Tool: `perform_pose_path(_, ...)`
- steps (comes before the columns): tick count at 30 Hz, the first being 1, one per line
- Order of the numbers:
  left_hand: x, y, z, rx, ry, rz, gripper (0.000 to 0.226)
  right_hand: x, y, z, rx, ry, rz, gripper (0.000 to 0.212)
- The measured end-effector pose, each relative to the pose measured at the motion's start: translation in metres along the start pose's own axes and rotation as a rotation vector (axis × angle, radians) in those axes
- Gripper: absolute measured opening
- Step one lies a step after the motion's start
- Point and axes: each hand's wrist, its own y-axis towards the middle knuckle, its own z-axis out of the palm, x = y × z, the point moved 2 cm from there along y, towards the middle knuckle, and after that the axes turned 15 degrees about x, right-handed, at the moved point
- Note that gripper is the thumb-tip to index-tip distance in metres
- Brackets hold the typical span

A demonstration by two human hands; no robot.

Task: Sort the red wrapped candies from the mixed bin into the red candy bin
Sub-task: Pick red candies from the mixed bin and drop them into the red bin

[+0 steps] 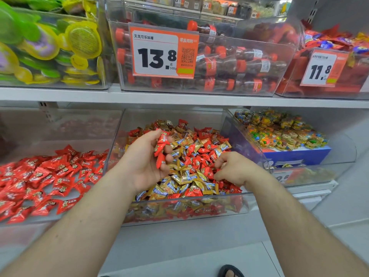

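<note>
A small bunch of red wrapped candies [162,145] is held in the curled fingers of the left hand [146,158], raised just above the heap in the mixed bin [179,198]. The wrappers are glossy red foil with crimped ends and a dark-and-white printed emblem. Below and to the right of that grip, the right hand [232,168] is pressed into the red and gold candies with fingers bent; whether anything is pinched cannot be told. To the left of the grip, the red candy bin [65,214] is partly filled with matching pieces.
</note>
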Motion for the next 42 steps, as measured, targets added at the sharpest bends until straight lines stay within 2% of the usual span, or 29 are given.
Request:
perform_pose_path(3, 0.002, -0.002, 0.001, 0.014, -0.088, -0.02, 0.028, -0.004, -0.001, -0.001, 0.049, 0.06, -0.033, 0.036)
perform_pose_path(6, 0.001, -0.006, 0.001, 0.018, -0.157, -0.019, 0.025, -0.001, 0.003, 0.009, 0.086, -0.142, -0.067, 0.048)
perform_pose_path(11, 0.0, -0.009, 0.001, 0.043, -0.208, -0.014, 0.031, 0.005, 0.01, 0.013, -0.039, -0.201, -0.067, 0.027)
perform_pose_path(14, -0.003, -0.013, 0.001, 0.033, -0.166, -0.001, 0.029, 0.011, -0.004, -0.002, -0.09, -0.035, -0.072, 0.02)
perform_pose_path(18, -0.016, -0.031, -0.005, 0.058, -0.135, 0.046, 0.027, 0.021, -0.035, -0.022, -0.234, 0.418, -0.182, 0.018)
perform_pose_path(21, -0.028, -0.052, -0.015, 0.112, -0.188, 0.044, 0.031, 0.049, -0.048, -0.009, -0.119, 0.708, -0.314, 0.018)
perform_pose_path(23, -0.035, -0.067, -0.024, 0.147, -0.269, 0.06, 0.031, 0.07, -0.05, 0.002, -0.017, 0.791, -0.368, 0.019)
perform_pose_path(26, -0.044, -0.087, -0.046, 0.129, -0.312, 0.096, 0.024, 0.087, -0.043, 0.019, -0.037, 0.712, -0.335, 0.018)
perform_pose_path(31, -0.049, -0.106, -0.088, -0.043, -0.301, 0.108, 0.017, 0.08, -0.026, 0.037, -0.138, 0.713, -0.165, 0.021)
perform_pose_path(35, -0.048, -0.114, -0.109, -0.138, -0.273, 0.114, 0.016, 0.087, -0.03, 0.039, -0.117, 0.816, -0.208, 0.022)
perform_pose_path(38, -0.052, -0.119, -0.12, -0.166, -0.268, 0.144, 0.02, 0.111, -0.038, 0.044, -0.048, 0.854, -0.314, 0.02)
perform_pose_path(42, -0.056, -0.126, -0.133, -0.168, -0.26, 0.151, 0.019, 0.168, -0.05, 0.066, 0.159, 0.771, -0.38, 0.016)
